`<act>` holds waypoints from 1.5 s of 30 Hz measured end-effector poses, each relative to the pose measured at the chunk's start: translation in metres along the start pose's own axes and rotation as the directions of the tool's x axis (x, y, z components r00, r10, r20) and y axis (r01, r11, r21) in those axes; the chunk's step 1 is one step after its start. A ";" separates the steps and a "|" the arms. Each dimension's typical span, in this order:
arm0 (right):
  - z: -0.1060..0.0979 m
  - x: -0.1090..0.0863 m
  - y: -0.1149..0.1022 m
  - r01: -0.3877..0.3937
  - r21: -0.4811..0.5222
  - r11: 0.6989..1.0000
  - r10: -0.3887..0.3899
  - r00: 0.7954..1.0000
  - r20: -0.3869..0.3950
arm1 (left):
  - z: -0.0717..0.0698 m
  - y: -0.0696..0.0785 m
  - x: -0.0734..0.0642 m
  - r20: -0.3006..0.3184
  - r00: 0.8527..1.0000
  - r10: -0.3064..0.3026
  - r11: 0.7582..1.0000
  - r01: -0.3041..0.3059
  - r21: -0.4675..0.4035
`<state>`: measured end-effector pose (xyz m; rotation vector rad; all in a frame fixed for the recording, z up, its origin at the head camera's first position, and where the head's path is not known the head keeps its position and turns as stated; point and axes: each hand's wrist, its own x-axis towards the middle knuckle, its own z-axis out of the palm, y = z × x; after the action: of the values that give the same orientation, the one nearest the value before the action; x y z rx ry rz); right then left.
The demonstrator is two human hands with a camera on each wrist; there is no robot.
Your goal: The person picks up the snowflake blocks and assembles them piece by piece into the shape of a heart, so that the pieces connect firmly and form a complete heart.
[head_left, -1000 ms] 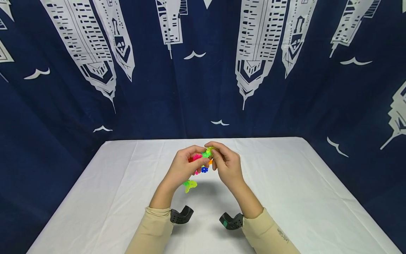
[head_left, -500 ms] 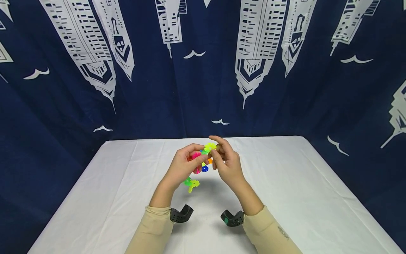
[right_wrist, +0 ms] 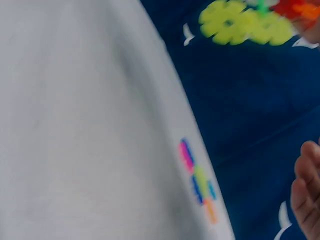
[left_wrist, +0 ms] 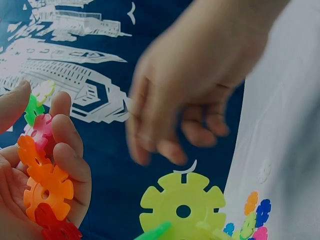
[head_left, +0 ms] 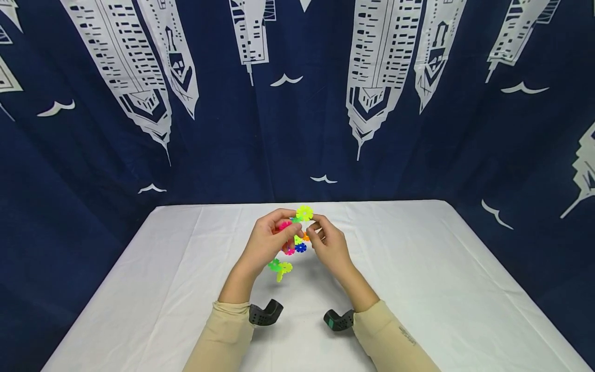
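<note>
My left hand [head_left: 267, 235] grips a chain of slotted plastic flower discs, running through its palm in the left wrist view. An orange disc [left_wrist: 48, 192] lies against the palm, with a red disc [left_wrist: 55, 225] below and a pink disc [left_wrist: 42, 127] and a green disc [left_wrist: 34, 110] above. In the head view a yellow disc [head_left: 304, 213] tops the chain by the fingertips. A large yellow disc [left_wrist: 182, 200] with a green one is at the other end, below the left wrist. My right hand [head_left: 331, 243], blurred in the left wrist view, hovers beside the chain with loosely bent, bare fingers.
Several joined discs, among them a blue disc [head_left: 300, 248] and an orange disc [left_wrist: 251, 202], lie on the white table [head_left: 418, 268] beyond the hands. Behind the table hangs a navy curtain [head_left: 260, 155] printed with white buildings.
The right hand has let go of the yellow disc at the chain's top and drawn down a little. That disc now shows whole, turned flat toward the head camera. The left hand keeps its grip.
</note>
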<state>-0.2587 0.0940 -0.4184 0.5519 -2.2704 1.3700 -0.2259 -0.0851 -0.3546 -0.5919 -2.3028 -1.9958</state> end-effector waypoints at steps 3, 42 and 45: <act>0.006 -0.004 0.011 -0.103 -0.083 0.991 0.108 0.992 0.060 | 0.000 -0.001 0.000 -0.002 1.000 0.003 1.000 -0.003 -0.009; 0.028 -0.020 0.055 -0.028 -0.307 0.951 0.118 0.953 0.279 | 0.007 -0.005 0.002 0.017 0.999 -0.047 0.999 0.047 -0.016; 0.027 -0.020 0.053 -0.038 -0.330 0.943 0.137 0.950 0.281 | 0.008 -0.004 0.002 0.011 0.999 -0.044 0.999 0.044 -0.021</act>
<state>-0.2750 0.0949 -0.4794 0.5849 -2.7246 0.9714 -0.2276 -0.0772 -0.3594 -0.5597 -2.3238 -2.0436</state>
